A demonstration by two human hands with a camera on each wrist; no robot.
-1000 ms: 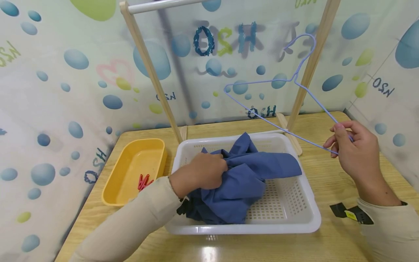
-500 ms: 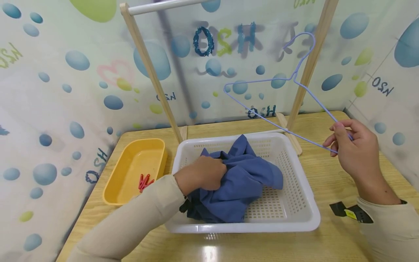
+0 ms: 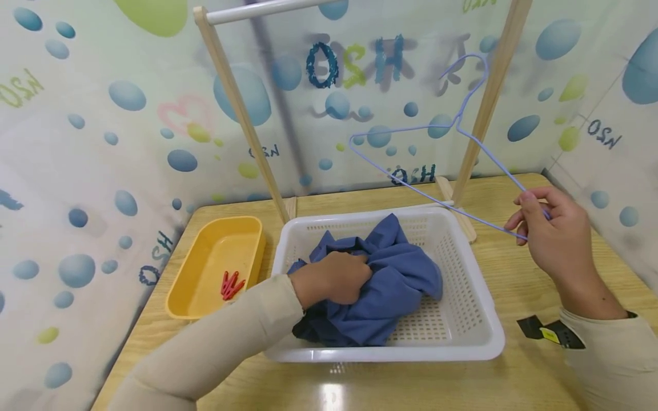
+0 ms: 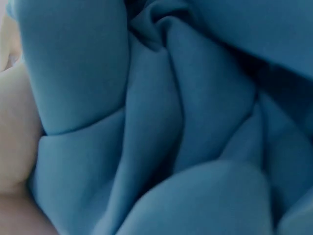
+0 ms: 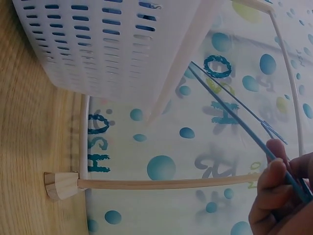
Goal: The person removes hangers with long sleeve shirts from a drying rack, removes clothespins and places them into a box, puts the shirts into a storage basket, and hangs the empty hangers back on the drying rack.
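Note:
A crumpled blue garment (image 3: 406, 279) lies in the white perforated basket (image 3: 485, 337). My left hand (image 3: 341, 277) is down in the folds near the garment's middle, its fingers curled into the fabric and partly hidden by it. Blue folds (image 4: 151, 107) fill the left wrist view. Off to the right, my right hand (image 3: 557, 240) pinches a thin lavender wire hanger (image 3: 496, 162) by its lower right corner. The hanger is raised behind and above the basket, its hook upward. In the right wrist view, thumb and fingers (image 5: 274, 183) close around that corner.
Left of the basket sits a yellow tray (image 3: 187, 274) holding several red clothespins (image 3: 232, 285). A rack with wooden posts (image 3: 241, 114) and a white top bar (image 3: 257, 10) stands behind, close to the patterned wall (image 3: 319, 182). Everything is on a wooden table (image 3: 411, 385).
The garment's right flap, first held out straight, has dropped and folded into the basket. My left hand has shifted slightly right within the cloth. The right hand and hanger have barely moved.

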